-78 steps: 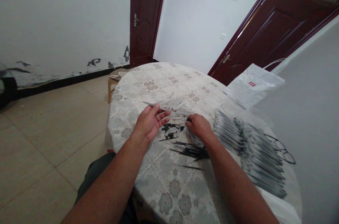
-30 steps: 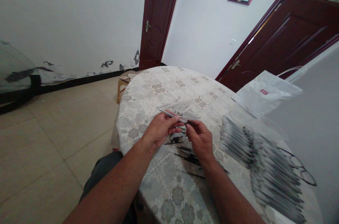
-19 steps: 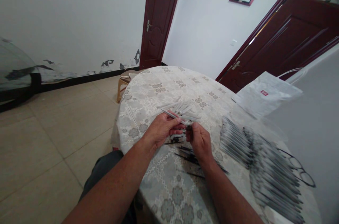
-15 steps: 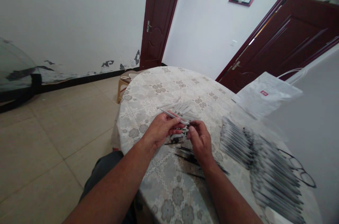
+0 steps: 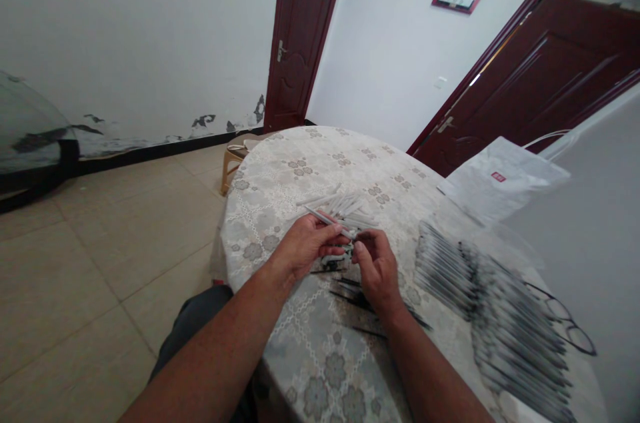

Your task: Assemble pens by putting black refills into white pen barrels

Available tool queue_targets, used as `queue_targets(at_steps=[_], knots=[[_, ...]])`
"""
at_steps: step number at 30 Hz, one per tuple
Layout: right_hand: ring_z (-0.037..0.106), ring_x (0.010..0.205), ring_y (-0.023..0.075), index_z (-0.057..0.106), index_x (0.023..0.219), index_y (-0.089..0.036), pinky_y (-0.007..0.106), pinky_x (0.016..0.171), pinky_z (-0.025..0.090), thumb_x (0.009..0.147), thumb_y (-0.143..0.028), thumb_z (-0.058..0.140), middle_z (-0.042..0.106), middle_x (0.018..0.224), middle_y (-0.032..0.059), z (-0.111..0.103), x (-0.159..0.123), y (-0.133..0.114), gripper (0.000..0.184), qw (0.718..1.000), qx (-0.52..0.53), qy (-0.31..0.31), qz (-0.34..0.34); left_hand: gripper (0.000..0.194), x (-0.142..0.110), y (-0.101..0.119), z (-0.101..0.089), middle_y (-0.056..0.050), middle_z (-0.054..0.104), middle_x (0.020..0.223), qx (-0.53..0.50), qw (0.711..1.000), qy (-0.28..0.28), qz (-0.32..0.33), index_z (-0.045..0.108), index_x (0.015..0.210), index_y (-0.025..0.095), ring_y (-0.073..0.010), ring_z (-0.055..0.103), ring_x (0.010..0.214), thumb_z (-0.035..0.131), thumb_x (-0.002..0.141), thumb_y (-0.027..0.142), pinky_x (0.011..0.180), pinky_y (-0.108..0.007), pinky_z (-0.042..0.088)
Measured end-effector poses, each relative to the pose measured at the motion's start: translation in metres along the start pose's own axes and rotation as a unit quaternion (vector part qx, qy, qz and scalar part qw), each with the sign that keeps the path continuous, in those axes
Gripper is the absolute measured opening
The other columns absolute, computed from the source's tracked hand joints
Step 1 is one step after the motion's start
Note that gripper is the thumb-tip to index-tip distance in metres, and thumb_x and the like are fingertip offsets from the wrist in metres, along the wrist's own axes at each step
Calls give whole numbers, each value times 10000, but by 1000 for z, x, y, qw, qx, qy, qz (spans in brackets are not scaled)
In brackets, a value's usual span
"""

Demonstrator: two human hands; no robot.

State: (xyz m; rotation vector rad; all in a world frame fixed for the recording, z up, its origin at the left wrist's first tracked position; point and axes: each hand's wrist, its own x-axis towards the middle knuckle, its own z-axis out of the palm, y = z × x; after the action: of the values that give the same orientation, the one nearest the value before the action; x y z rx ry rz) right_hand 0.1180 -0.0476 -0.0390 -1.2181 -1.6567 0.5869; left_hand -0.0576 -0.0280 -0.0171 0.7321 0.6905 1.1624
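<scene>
My left hand (image 5: 305,243) is closed on a slim whitish pen barrel (image 5: 320,215), which slants up and left out of the fingers. At the barrel's near end, the thumb and fingers of my right hand (image 5: 379,270) are pinched together; whatever sits between them is too small and hidden to name. Just beyond both hands lies a loose pile of similar white barrels (image 5: 350,204). Small dark and clear parts (image 5: 331,264) show on the cloth beneath my left fingers. Several thin black rods (image 5: 357,302) lie beside and under my right wrist.
A patterned cloth covers the round table (image 5: 280,210). To the right are two rows of grey, pen-like sticks (image 5: 445,270), seemingly in clear wrapping, with eyeglasses (image 5: 580,336) alongside. Farther back rests a white bag (image 5: 505,176). A stool (image 5: 231,166) stands by the table's far left edge.
My right hand has shifted very slightly at the barrel's end, its fingers curling a little closer. My left hand and the barrel stay almost where they were.
</scene>
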Motion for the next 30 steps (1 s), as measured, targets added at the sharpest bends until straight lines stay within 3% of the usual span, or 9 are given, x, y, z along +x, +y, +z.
queue_targets(at_steps=[2, 6, 9, 13, 16, 21, 25, 28, 30], knots=[[552, 669, 154, 578, 953, -219, 277, 674, 421, 986, -391, 496, 581, 716, -23, 0, 1, -2, 193, 999, -39, -6, -10, 172, 0, 0, 0, -93, 721, 855, 9, 1000, -4, -4, 612, 861, 129, -176, 727, 773, 760, 806, 196, 630, -245, 600], [500, 600, 137, 510, 701, -217, 275, 624, 382, 1041, -398, 359, 529, 630, -23, 1, 2, -1, 414, 999, -39, -32, 9, 182, 0, -1, -1, -89, 718, 809, 17, 1000, -16, -11, 616, 855, 129, -179, 726, 753, 768, 799, 212, 619, -244, 595], [510, 592, 141, 559, 808, -214, 270, 597, 389, 1040, -410, 344, 553, 648, -21, 1, 0, 1, 372, 999, 7, -25, 25, 178, 0, -1, -1, -85, 717, 808, 10, 1000, -9, -9, 616, 857, 131, -170, 723, 743, 765, 800, 210, 620, -242, 595], [552, 649, 156, 562, 1039, -216, 271, 635, 422, 978, -390, 491, 589, 718, -26, -1, -1, -1, 198, 1000, -7, -16, -1, 192, 0, -1, -1, -88, 719, 824, 8, 1000, -3, -4, 623, 852, 132, -171, 724, 751, 778, 788, 225, 624, -245, 598], [547, 660, 160, 567, 972, -221, 274, 654, 410, 988, -380, 479, 574, 708, -28, -1, -1, -4, 182, 998, -51, -23, -8, 205, 1, -3, -2, -92, 720, 848, 10, 1000, -2, -5, 621, 858, 134, -178, 728, 767, 783, 782, 235, 627, -250, 599], [499, 597, 148, 506, 713, -223, 272, 614, 378, 1039, -419, 354, 523, 620, -26, 1, -1, -4, 409, 997, -46, -52, 15, 240, 1, -6, -3, -90, 720, 847, 9, 1000, -10, -4, 614, 872, 136, -177, 727, 761, 798, 766, 247, 619, -248, 596], [513, 615, 158, 545, 833, -221, 273, 611, 393, 1030, -440, 370, 551, 659, -23, 0, -1, -1, 342, 999, -15, -37, 13, 229, 0, -5, -2, -86, 719, 837, 9, 1000, -7, -4, 612, 863, 136, -172, 725, 744, 789, 770, 248, 609, -244, 595], [536, 664, 167, 561, 957, -221, 279, 648, 405, 1004, -423, 447, 576, 720, -22, -1, -2, -2, 236, 998, -46, -30, -8, 211, -1, -3, 0, -87, 715, 837, 11, 1000, -2, -8, 611, 862, 133, -172, 725, 754, 775, 779, 237, 611, -238, 596], [533, 667, 165, 563, 941, -225, 278, 658, 400, 1002, -410, 455, 574, 718, -26, -1, -2, -4, 223, 997, -67, -31, -7, 205, -1, -2, 0, -89, 712, 835, 13, 1000, 0, -8, 612, 859, 129, -170, 724, 754, 772, 781, 232, 620, -242, 601]])
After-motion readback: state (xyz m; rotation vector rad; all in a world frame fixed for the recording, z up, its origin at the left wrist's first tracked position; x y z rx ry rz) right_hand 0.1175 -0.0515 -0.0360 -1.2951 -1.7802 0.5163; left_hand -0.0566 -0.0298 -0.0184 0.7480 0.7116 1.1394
